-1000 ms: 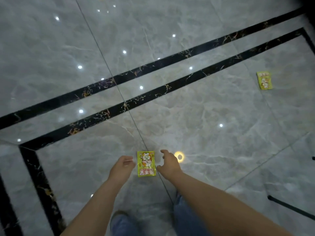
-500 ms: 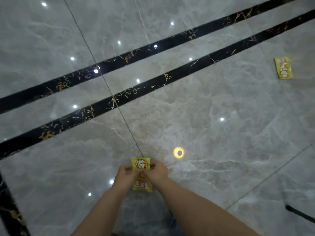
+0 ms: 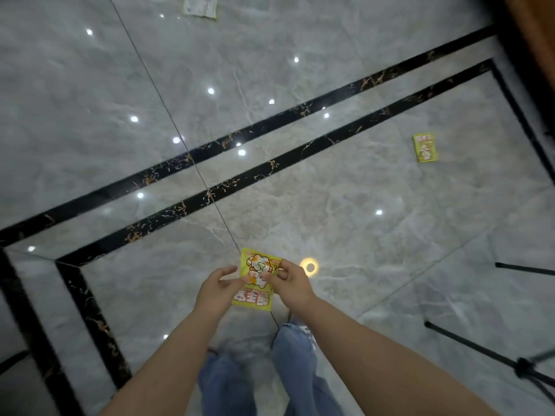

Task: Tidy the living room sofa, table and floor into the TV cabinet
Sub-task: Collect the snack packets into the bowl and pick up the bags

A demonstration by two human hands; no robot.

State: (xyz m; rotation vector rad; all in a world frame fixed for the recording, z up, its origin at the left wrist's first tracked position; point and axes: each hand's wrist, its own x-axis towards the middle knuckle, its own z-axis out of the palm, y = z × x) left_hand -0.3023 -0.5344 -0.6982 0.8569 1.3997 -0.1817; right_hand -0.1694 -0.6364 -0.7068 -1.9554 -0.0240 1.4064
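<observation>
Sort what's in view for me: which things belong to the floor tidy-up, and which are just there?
Job:
yellow packet, pinched by right hand, left hand beside it
second yellow packet on the floor
white packet at top edge

Just there:
black tripod legs
marble floor

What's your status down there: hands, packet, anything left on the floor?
Both hands on the yellow snack packet: right hand pinching it, left hand at its edge. Second yellow packet and white wrapper still on floor. Nothing blocking.
</observation>
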